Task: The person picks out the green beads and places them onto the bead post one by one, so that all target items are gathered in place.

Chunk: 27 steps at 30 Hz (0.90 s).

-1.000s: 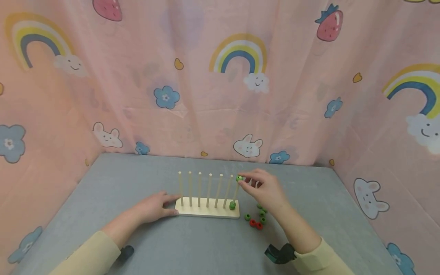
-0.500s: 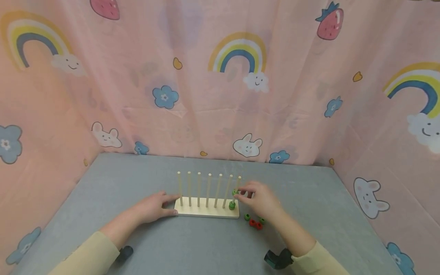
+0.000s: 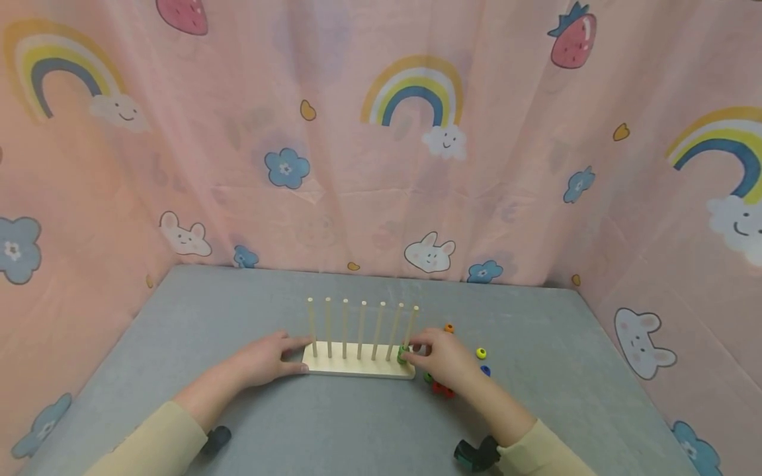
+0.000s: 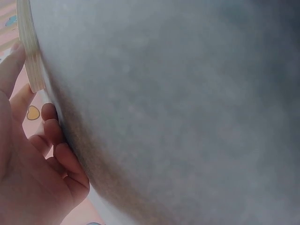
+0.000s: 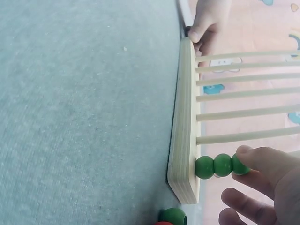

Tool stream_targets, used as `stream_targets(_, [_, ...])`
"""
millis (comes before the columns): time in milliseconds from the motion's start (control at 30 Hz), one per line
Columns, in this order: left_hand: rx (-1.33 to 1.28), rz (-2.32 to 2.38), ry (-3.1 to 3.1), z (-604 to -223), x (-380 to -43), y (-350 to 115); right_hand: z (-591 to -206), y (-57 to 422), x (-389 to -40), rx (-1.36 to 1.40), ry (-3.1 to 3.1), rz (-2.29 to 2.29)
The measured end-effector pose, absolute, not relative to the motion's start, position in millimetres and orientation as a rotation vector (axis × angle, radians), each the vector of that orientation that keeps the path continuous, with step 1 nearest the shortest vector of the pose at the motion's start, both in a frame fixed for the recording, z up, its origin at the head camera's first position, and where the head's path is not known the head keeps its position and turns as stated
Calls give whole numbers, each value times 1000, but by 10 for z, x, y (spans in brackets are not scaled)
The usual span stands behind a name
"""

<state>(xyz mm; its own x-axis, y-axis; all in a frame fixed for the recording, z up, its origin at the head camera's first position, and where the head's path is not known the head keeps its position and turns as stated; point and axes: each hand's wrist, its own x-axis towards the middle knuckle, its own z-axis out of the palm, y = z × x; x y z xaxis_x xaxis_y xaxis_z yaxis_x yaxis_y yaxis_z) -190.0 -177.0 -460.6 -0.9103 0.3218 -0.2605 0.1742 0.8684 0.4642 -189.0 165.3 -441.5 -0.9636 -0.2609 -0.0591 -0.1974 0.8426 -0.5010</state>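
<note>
A pale wooden peg board (image 3: pixel 357 367) with a row of several upright pegs stands on the grey table. My left hand (image 3: pixel 264 359) holds its left end between thumb and forefinger, the other fingers curled beneath in the left wrist view. On the rightmost peg (image 3: pixel 412 324), three green beads are stacked against the base. The thumb and forefinger of my right hand (image 3: pixel 446 357) pinch the outermost green bead (image 5: pixel 240 165), right against the middle bead (image 5: pixel 223 165). The other pegs carry no beads.
Loose beads lie right of the board: red beads (image 3: pixel 443 390), a green bead (image 3: pixel 428 377), an orange bead (image 3: pixel 449 328), a yellow bead (image 3: pixel 481 354) and a blue bead (image 3: pixel 485 371). My right hand covers part of this group. A pink patterned curtain (image 3: pixel 333 218) hangs behind the table.
My right hand has slid a green bead down the rightmost peg from its tip onto the other green beads. Orange, yellow and blue beads have come into sight. The left hand stays put.
</note>
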Motion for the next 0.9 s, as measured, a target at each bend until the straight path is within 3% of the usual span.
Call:
stream_targets(500, [370,645,2706,-4614,-1899,-1762,-4360,1751,-1884,-333,2878,-841])
stream_targets(900, [371,655,2704,-4615,-1893,-1754,-4349,2224,-1829,-322,2879,-857])
